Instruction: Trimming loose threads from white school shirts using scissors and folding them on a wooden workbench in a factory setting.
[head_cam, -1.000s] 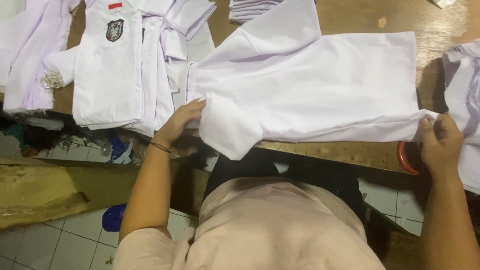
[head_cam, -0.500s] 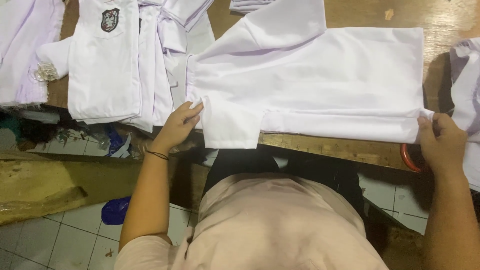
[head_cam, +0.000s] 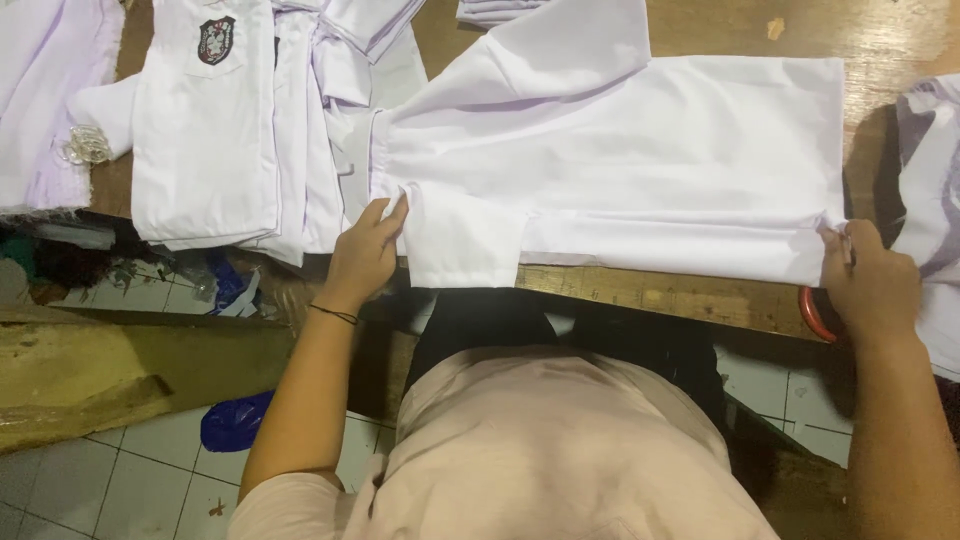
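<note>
Holds a white short-sleeved cotton shirt [head_cam: 640,150] stretched flat and sideways across the brown wooden table [head_cam: 900,30], near edge along the table's front lip. Presses with the left hand [head_cam: 365,250], fingers loosely curled, thumb and fingertips on the cloth by the hanging near sleeve. Pinches the hem corner with the right hand [head_cam: 872,280], closed tight on the fabric at the shirt's far right end. Looks like the laying-out and tensioning stage of a fold, judging by the pull between both grips. Calls, for any turn of the cloth, for even tension and a matched lift at both ends to avoid creasing. Little spare room on the left: touches or overlaps the pile of folded white shirts with a dark crest on the pocket [head_cam: 205,130]. On the right, lies near a crumpled white garment [head_cam: 930,170], with a red curved ring [head_cam: 808,315] just beneath the gripping hand. Leaves bare wood only beyond the far edge; drops off in front to the pale tiled floor [head_cam: 130,480].
</note>
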